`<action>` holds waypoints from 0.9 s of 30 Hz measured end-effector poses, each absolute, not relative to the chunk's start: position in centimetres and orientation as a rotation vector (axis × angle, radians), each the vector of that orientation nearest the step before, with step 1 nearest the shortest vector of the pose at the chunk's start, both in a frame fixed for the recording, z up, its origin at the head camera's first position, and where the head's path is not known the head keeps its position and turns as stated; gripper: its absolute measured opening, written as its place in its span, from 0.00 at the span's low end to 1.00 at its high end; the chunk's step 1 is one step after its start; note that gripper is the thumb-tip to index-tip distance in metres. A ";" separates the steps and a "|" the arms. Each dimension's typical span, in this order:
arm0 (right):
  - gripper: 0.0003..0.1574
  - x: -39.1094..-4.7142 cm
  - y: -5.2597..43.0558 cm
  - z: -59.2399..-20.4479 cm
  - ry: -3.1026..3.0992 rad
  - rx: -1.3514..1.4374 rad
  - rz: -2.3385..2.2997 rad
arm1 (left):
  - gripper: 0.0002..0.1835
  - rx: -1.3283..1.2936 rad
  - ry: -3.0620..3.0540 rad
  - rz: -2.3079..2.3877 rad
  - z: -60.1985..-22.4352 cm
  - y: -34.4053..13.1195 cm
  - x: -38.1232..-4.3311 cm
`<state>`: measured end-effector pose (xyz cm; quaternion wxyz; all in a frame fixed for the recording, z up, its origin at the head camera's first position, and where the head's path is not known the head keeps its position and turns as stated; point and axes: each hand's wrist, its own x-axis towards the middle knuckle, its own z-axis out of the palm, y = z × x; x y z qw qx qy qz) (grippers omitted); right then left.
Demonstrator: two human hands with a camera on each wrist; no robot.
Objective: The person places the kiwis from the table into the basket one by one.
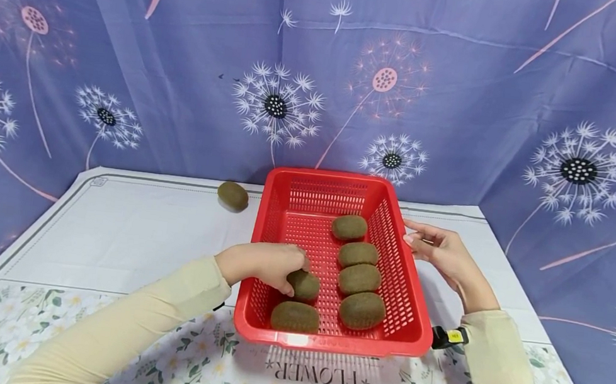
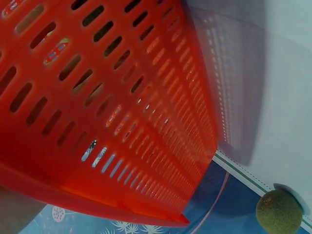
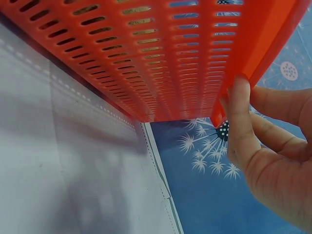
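A red plastic basket [image 1: 336, 344] with slotted walls stands in front of me, several brown kiwis inside. My left hand [image 1: 268, 263] reaches over its left rim, fingers and thumb round a kiwi [image 1: 305, 287] near the front left. Just in front of that one lies another kiwi [image 1: 295, 317]. Along the right wall several more, such as this kiwi [image 1: 363, 310], form a row. At the right rim, my right hand [image 1: 444, 252] holds the basket's edge with thumb and fingertips, seen closely in the right wrist view. The basket wall [image 2: 122, 161] hides most of my left hand in the left wrist view.
One loose kiwi [image 1: 233, 197] lies on the white table cover [image 1: 127, 228], left of the basket near the back edge. Behind the table hangs a blue curtain [image 1: 201, 78] with dandelion prints. A floral cloth section [image 1: 196, 369] covers the front.
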<state>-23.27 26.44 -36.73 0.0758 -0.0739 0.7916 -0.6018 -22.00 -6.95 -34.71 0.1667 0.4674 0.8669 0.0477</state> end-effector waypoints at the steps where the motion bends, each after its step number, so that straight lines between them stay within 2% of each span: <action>1: 0.35 -23.3 26.4 -36.7 2.376 -0.219 -1.801 | 0.13 1.330 2.469 0.135 -34.7 -6.9 -22.0; 7: 0.35 -23.2 26.5 -36.8 2.382 -0.214 -1.798 | 0.14 1.323 2.482 0.157 -34.5 -7.1 -21.9; 16: 0.36 -23.1 26.6 -36.7 2.369 -0.223 -1.803 | 0.26 1.288 2.473 0.332 -33.7 -7.6 -22.3; 27: 0.34 -23.2 26.5 -36.6 2.367 -0.233 -1.792 | 0.27 1.297 2.569 0.617 -32.3 -9.5 -23.4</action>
